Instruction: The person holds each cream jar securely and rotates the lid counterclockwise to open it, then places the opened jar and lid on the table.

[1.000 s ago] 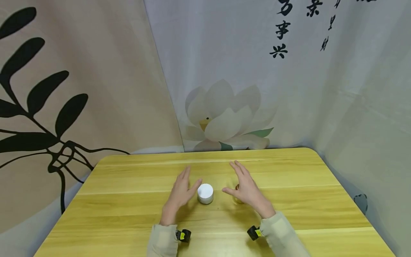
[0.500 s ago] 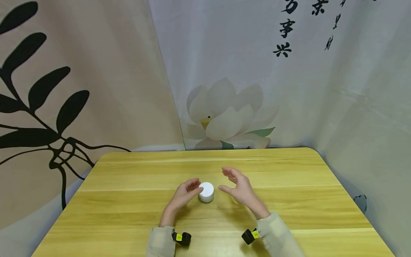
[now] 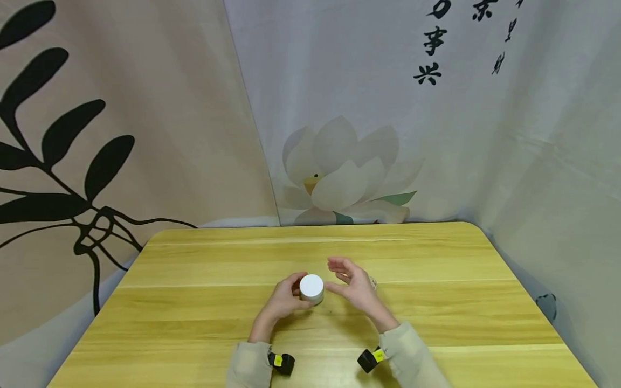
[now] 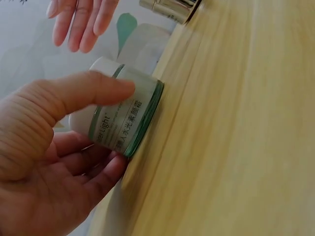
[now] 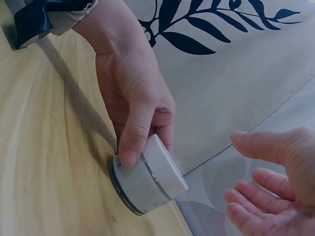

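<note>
A cosmetic cream jar (image 3: 311, 287) with a white lid and pale green glass body stands upright on the wooden table. My left hand (image 3: 282, 302) grips it from the left, the thumb across its printed front and the fingers curled round behind, as the left wrist view shows on the jar (image 4: 133, 105). To the right of the jar, my right hand (image 3: 356, 288) hovers with fingers spread and slightly bent, holding nothing. In the right wrist view a gap lies between that right hand (image 5: 275, 182) and the jar's lid (image 5: 165, 167).
A shiny gold cylindrical container (image 4: 172, 9) stands beyond the jar, mostly hidden behind the right hand in the head view. The light wooden table (image 3: 204, 280) reaches back to a printed curtain (image 3: 339, 108) with a lotus and leaves.
My left hand has moved in from beside the jar and closed its fingers and thumb round it. My right hand has shifted left, closer to the jar, its fingers bending slightly.
</note>
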Motion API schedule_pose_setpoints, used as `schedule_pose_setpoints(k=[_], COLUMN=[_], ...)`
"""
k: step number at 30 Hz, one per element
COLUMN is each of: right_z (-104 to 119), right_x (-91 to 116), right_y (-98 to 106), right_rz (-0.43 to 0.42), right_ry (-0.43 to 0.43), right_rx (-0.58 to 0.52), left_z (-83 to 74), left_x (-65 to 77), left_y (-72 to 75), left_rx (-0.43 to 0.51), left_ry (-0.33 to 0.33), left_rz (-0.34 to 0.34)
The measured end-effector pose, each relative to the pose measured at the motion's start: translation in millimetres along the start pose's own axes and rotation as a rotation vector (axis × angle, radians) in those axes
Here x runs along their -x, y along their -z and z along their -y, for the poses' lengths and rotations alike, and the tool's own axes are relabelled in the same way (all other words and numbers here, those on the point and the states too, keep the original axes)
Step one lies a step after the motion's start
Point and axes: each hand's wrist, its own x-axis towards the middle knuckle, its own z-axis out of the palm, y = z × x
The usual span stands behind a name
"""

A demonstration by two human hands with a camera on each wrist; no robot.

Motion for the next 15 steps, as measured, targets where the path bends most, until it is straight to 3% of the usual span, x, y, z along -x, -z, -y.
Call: schedule_pose_setpoints(k=[7, 15], right_z=[12.9, 38.3], right_x=[3.3, 6.1], right_y=[-2.0, 2.4], right_rz=[0.004, 0.016], right_ry=[-0.027, -0.029], right_rx=[-0.01, 0.004], left_z=[-1.2, -5.3], left_x=[-2.4, -4.9], left_y=[-6.0, -5.2], left_rx=[-0.094, -0.082], left_ry=[-0.01, -0.041], left_rz=[-0.07, -0.125])
